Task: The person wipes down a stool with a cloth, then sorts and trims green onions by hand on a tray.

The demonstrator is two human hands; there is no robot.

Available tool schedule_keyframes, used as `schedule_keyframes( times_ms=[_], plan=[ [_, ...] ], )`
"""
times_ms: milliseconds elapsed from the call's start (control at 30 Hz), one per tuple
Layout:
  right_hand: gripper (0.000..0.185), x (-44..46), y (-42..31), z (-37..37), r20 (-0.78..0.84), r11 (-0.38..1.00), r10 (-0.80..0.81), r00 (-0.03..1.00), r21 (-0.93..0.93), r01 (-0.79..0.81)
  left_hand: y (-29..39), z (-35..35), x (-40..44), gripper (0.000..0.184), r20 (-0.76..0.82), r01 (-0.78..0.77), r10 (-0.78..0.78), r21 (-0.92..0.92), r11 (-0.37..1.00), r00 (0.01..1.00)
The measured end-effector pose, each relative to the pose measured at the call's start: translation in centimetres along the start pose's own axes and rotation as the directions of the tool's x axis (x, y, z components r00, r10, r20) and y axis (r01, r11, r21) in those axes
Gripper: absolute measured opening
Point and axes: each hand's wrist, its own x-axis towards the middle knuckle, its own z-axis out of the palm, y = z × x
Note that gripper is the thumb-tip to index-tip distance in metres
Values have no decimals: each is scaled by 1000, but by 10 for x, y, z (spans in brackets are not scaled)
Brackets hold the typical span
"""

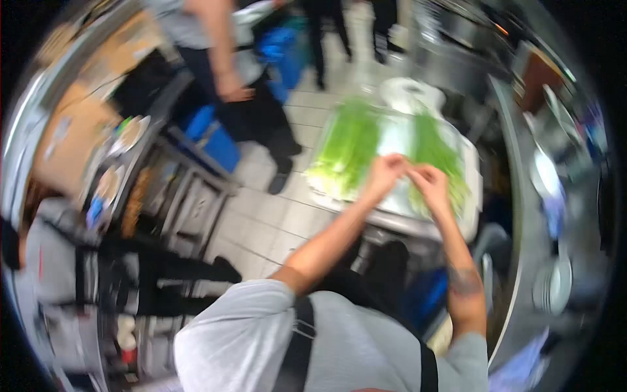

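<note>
Tiled floor (256, 219) stretches left of a steel tabletop (532, 268), a co-worker (245, 117) standing beyond the work. Nearer, a white tray (396, 134) carries two heaps of green stalks, left heap (348, 147) and right heap (439, 147), the latter partly hidden by the right hand (430, 184). It meets the left hand (388, 174), both seemingly pinched; blur means I cannot tell whether they close on anything. Sorting seems in hand, calling for fine control.

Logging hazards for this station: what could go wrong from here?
1. Greens could drop: the left pile of greens reaches close to the edge of the white tray, with tiled floor beyond.
2. A bump seems possible: another person's shoe is on the floor off that side.
3. A fumble could go unseen: the left hand and right hand nearly meet, and blur hides any grip.
</note>
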Motion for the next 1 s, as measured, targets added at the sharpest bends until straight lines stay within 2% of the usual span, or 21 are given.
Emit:
schedule_keyframes(
  times_ms=[33, 67, 100, 133, 167, 200, 267, 333, 433, 567, 600, 700, 833, 933, 967, 1000],
  plan=[
    [17, 3, 10, 0, 11, 999, 19, 1000, -39, -19, 3, 0, -2, 14, -16, 2, 0, 102, 995, 1000],
    [15, 3, 9, 0, 25, 998, 66, 998, -11, -65, -3, 5, -2, 12, -92, -14, 25, 116, 993, 995],
    [13, 5, 15, 1, 28, 999, 49, 998, 15, -49, -30, 9, 8, 9, -149, -66, 72, 47, 997, 986],
    [12, 1, 10, -1, 33, 997, 82, 996, -6, -82, -29, 13, 6, 12, -159, -53, 63, 66, 996, 985],
    [12, 5, 24, -3, 75, 997, 57, 996, 54, -61, -43, 16, 11, 11, -215, -97, 106, 53, 994, 971],
    [12, 5, 26, -4, 79, 995, 64, 995, 71, -70, -34, 20, 6, 9, -249, -139, 146, 44, 989, 957],
    [12, 0, 15, 0, 64, 993, 70, 995, 95, -76, -18, 21, -1, 4, -287, -153, 190, 145, 977, 939],
    [13, 4, 21, -1, 82, 995, 59, 995, 74, -65, -4, 18, -5, 6, -314, -73, 94, 80, 994, 945],
    [14, 5, 25, 4, 103, 976, -45, 994, 218, 22, 0, 9, -2, 17, -341, 42, -73, -97, 994, 937],
    [14, -10, 3, 15, 169, 958, 112, 979, 242, -151, -8, -7, 2, 20, -332, 199, -363, -437, 877, 871],
    [13, -10, 8, 15, 185, 946, 49, 982, 306, -105, -11, -13, 3, 15, -322, 272, -440, -453, 849, 839],
    [12, -5, 20, 11, 284, 885, 22, 958, 440, -151, -15, -31, -1, 16, -327, 207, -438, -552, 808, 837],
    [13, -4, 33, 9, 313, 900, 22, 949, 407, -155, -31, -41, 8, 13, -349, 181, -437, -573, 800, 829],
    [13, -9, 27, 12, 276, 932, 98, 956, 312, -186, -40, -47, 27, 11, -393, 124, -404, -573, 810, 826],
    [12, -9, 28, 11, 268, 968, 70, 961, 213, -130, -43, -50, 33, 11, -401, 111, -384, -558, 823, 832],
    [11, -9, 30, 10, 267, 991, 38, 963, 113, -71, -41, -51, 36, 10, -341, 164, -403, -555, 815, 849]
  ],
)
